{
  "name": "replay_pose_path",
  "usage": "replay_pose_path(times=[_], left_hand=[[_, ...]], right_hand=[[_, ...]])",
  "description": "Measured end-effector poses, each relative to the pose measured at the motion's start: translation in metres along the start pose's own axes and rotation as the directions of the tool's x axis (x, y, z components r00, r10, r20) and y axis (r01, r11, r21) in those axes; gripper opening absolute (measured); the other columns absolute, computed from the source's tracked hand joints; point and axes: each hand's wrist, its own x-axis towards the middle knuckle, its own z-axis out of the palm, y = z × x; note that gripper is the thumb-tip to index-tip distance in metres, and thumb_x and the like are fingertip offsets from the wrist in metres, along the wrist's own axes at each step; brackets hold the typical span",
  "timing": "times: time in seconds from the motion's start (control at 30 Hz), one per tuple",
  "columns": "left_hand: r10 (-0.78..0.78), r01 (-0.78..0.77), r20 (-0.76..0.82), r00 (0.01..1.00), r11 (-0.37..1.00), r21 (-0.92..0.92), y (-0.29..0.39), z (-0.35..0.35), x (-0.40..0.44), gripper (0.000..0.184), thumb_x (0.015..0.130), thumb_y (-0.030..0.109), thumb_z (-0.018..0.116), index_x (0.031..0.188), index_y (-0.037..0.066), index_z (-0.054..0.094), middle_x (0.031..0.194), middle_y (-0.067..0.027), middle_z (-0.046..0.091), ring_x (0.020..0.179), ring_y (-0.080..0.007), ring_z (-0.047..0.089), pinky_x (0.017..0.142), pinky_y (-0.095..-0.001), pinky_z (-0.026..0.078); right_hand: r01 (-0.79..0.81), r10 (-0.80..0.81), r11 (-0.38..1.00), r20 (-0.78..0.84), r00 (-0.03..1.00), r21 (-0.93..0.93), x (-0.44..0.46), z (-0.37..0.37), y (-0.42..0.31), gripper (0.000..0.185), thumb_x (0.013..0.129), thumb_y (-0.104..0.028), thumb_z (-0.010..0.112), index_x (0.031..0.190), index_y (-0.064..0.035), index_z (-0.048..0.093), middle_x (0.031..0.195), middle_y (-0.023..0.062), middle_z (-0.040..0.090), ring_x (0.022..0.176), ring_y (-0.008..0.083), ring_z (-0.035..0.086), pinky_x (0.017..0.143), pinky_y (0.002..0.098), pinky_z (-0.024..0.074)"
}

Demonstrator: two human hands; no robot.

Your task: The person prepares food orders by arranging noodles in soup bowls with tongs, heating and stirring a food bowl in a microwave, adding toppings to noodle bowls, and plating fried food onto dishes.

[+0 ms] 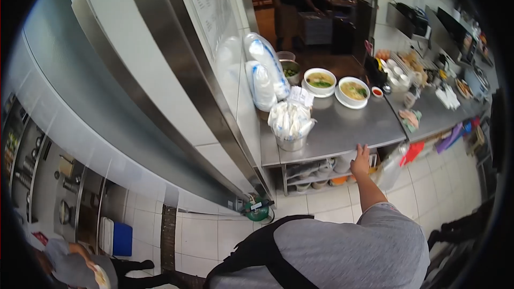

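My right hand (361,159) reaches forward, its fingers apart at the front edge of the steel counter (337,123). Nothing shows in it; whether the fingertips touch the edge I cannot tell. My left hand is out of view. Beyond the right hand, two white bowls of soup with green garnish, a left bowl (320,81) and a right bowl (353,91), stand on white plates. Beside the right bowl is a small dish of red sauce (377,92). To the left, a metal container (292,142) is packed with white wrapped items (290,120).
Plastic-wrapped stacks (262,83) lean by the wall, near a metal pot (290,70). Under the counter is a shelf (316,176). A pink-green cloth (410,120) lies on the right counter. At lower left, another person (80,267) holds something pale, near a blue-white cooler (122,239).
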Motion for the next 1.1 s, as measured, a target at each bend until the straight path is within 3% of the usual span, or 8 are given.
replay_pose_path(times=[0.13, 0.17, 0.27, 0.4, 0.53, 0.73, 1.0, 1.1], left_hand=[[-0.060, 0.064, 0.028, 0.998, 0.984, -0.165, -0.029, 0.003, -0.003, 0.090, 0.077, 0.070, 0.049, 0.145, 0.014, 0.033, 0.152, -0.0157, 0.024, 0.138, -0.0425, 0.021, 0.106, -0.0624, 0.024], [-0.085, 0.089, 0.029, 0.996, 0.977, -0.192, -0.033, 0.003, -0.003, 0.090, 0.076, 0.070, 0.049, 0.145, 0.014, 0.034, 0.152, -0.0157, 0.024, 0.138, -0.0426, 0.021, 0.106, -0.0625, 0.024], [-0.048, 0.074, 0.108, 0.993, 0.963, -0.258, -0.044, -0.034, 0.048, 0.078, 0.080, 0.062, 0.047, 0.138, 0.010, 0.043, 0.145, -0.0187, 0.036, 0.134, -0.0445, 0.030, 0.104, -0.0626, 0.031], [0.139, -0.114, 0.126, 0.982, 0.975, -0.190, -0.048, -0.064, 0.055, 0.064, 0.089, 0.047, 0.039, 0.137, 0.006, 0.044, 0.138, -0.0209, 0.045, 0.124, -0.0463, 0.045, 0.099, -0.0614, 0.041], [0.107, -0.083, 0.153, 0.982, 0.984, -0.159, -0.038, -0.083, 0.011, 0.060, 0.087, 0.039, 0.044, 0.134, 0.001, 0.046, 0.135, -0.0219, 0.048, 0.122, -0.0428, 0.048, 0.101, -0.0574, 0.041], [-0.034, 0.057, 0.197, 0.980, 0.992, -0.114, -0.013, -0.111, -0.057, 0.061, 0.087, 0.037, 0.040, 0.137, 0.001, 0.042, 0.138, -0.0219, 0.045, 0.125, -0.0419, 0.045, 0.103, -0.0565, 0.039], [-0.155, 0.175, 0.254, 0.955, 0.983, -0.058, -0.002, -0.136, -0.146, 0.057, 0.090, 0.035, 0.048, 0.135, 0.001, 0.043, 0.136, -0.0178, 0.048, 0.124, -0.0347, 0.049, 0.100, -0.0461, 0.045], [-0.268, 0.279, 0.307, 0.913, 0.960, 0.007, -0.005, -0.108, -0.225, 0.056, 0.092, 0.033, 0.047, 0.137, 0.000, 0.041, 0.139, -0.0150, 0.046, 0.127, -0.0319, 0.046, 0.106, -0.0451, 0.039]], right_hand=[[0.174, -0.181, 0.983, 0.166, 0.969, 0.056, -0.105, 0.058, 0.050, 0.086, 0.076, -0.013, 0.068, 0.148, -0.0166, 0.022, 0.156, 0.0135, 0.009, 0.124, 0.0363, 0.046, 0.095, 0.0476, 0.0448], [0.191, -0.173, 0.981, 0.327, 0.929, -0.025, -0.137, 0.064, 0.061, 0.087, 0.076, -0.015, 0.069, 0.148, -0.0175, 0.020, 0.157, 0.0134, 0.007, 0.124, 0.0365, 0.046, 0.097, 0.0474, 0.0444], [0.391, -0.154, 0.905, 0.728, 0.669, -0.168, -0.229, 0.063, 0.085, 0.088, 0.078, -0.021, 0.069, 0.149, -0.0191, 0.018, 0.157, 0.0159, 0.003, 0.126, 0.0385, 0.045, 0.100, 0.0478, 0.0432], [0.556, -0.166, 0.826, 0.907, 0.388, -0.086, -0.280, 0.136, 0.171, 0.089, 0.079, -0.029, 0.071, 0.149, -0.0196, 0.017, 0.153, 0.0264, 0.009, 0.126, 0.0442, 0.043, 0.102, 0.0491, 0.0413], [0.529, -0.283, 0.848, 0.833, 0.475, -0.014, -0.272, 0.132, 0.175, 0.083, 0.077, -0.033, 0.073, 0.144, -0.0117, 0.028, 0.148, 0.0307, 0.019, 0.123, 0.0471, 0.044, 0.101, 0.0476, 0.0428], [0.424, -0.272, 0.905, 0.698, 0.663, -0.049, -0.233, 0.084, 0.088, 0.059, 0.079, -0.028, 0.070, 0.129, -0.0056, 0.050, 0.136, 0.0278, 0.043, 0.133, 0.0383, 0.036, 0.108, 0.0419, 0.0359], [0.585, -0.537, 0.790, 0.669, 0.513, 0.185, -0.217, 0.104, 0.046, 0.050, 0.082, -0.027, 0.067, 0.125, -0.0058, 0.053, 0.133, 0.0212, 0.049, 0.130, 0.0354, 0.040, 0.107, 0.0411, 0.0362], [0.588, -0.563, 0.771, 0.693, 0.451, 0.243, -0.215, 0.088, 0.067, 0.050, 0.083, -0.027, 0.066, 0.125, -0.0063, 0.053, 0.130, 0.0193, 0.052, 0.126, 0.0347, 0.044, 0.105, 0.0406, 0.0381]])
